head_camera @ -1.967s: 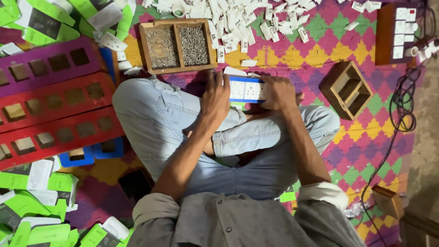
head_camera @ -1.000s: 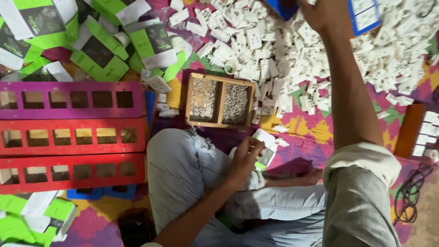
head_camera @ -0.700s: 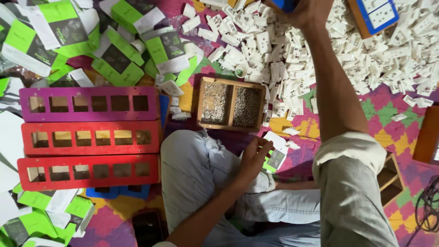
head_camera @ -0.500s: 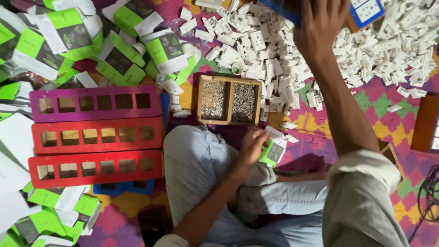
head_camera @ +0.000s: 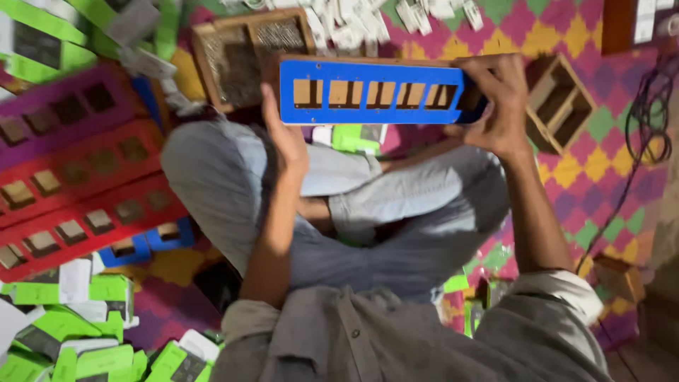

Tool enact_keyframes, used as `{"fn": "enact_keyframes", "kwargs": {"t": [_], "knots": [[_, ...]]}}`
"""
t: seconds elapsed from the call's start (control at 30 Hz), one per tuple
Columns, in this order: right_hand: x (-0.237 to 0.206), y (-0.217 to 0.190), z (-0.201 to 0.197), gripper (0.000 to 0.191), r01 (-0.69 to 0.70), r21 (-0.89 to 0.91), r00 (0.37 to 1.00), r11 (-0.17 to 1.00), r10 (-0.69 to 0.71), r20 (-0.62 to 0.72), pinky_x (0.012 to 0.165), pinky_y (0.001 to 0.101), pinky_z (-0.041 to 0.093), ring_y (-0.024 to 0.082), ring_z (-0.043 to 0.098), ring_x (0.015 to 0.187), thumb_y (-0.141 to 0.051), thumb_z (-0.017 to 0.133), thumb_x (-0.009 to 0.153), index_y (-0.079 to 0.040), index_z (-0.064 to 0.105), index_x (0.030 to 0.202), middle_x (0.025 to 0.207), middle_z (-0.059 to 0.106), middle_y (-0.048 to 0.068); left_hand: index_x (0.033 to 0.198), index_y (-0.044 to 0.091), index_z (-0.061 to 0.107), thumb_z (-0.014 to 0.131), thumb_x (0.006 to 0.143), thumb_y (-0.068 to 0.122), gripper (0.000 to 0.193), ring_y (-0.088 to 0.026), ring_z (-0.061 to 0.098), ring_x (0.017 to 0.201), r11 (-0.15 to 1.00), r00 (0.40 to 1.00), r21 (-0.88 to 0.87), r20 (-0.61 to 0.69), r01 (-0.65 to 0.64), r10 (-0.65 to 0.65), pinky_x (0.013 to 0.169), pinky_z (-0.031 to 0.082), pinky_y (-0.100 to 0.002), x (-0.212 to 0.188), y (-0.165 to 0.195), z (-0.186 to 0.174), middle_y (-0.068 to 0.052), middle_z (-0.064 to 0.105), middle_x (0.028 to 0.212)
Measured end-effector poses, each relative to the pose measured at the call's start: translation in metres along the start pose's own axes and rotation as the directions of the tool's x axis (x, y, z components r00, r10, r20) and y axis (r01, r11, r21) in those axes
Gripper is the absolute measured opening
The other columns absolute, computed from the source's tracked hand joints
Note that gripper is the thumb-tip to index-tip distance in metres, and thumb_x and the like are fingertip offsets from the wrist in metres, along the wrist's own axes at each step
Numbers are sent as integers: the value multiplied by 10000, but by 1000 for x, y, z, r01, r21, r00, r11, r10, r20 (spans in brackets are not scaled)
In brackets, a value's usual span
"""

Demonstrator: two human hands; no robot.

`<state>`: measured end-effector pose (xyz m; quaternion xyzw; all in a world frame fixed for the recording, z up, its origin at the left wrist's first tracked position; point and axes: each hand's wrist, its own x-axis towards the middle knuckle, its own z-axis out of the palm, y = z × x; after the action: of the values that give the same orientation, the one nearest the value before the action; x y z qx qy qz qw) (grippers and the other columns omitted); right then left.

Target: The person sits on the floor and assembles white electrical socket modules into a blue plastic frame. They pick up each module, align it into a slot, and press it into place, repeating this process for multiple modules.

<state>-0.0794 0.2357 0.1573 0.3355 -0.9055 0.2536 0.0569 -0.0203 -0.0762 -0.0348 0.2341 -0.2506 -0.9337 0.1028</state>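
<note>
Head view, from left to right: red slotted trays [head_camera: 85, 205] lie stacked on the patterned mat [head_camera: 566, 191] beside green and white cartons [head_camera: 78, 339]. The left hand [head_camera: 286, 138], which half a second ago rested at the lap, now clasps the left end of a blue slotted tray [head_camera: 371, 92], fingers curled behind it and thumb on its edge. That tray was out of reach up by the pile of white pieces a moment ago; it now hangs level above the crossed legs, in front of a wooden two-bin box [head_camera: 247, 49]. The right hand [head_camera: 498, 106], stretched far forward before, is drawn back and closed around the tray's right end. So the tray has been fetched and is held in both hands. An empty wooden box [head_camera: 555, 102] sits just right of it.
</note>
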Motion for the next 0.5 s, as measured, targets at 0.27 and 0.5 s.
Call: {"fn": "enact_keyframes", "kwargs": {"t": [0.27, 0.5], "knots": [[-49, 56, 31, 961, -174, -129, 957, 976, 199, 212, 1044, 476, 457, 384, 561, 1234, -137, 872, 517, -36, 598, 1432, 1316, 618, 175, 1265, -33, 595, 630, 998, 419, 526, -415, 701, 1015, 24, 960, 960, 279, -278, -34, 860, 544, -507, -48, 13, 63, -252, 728, 1089], [-61, 76, 52, 928, -121, -379, 918, 918, 249, 308, 1029, 478, 428, 346, 571, 1272, -89, 877, 497, -70, 598, 1382, 1335, 636, 129, 1129, 13, 637, 588, 1026, 366, 370, -482, 692, 882, -444, 969, 862, 209, -245, -128, 775, 536, -605, -51, -9, 67, -257, 722, 923]]}}
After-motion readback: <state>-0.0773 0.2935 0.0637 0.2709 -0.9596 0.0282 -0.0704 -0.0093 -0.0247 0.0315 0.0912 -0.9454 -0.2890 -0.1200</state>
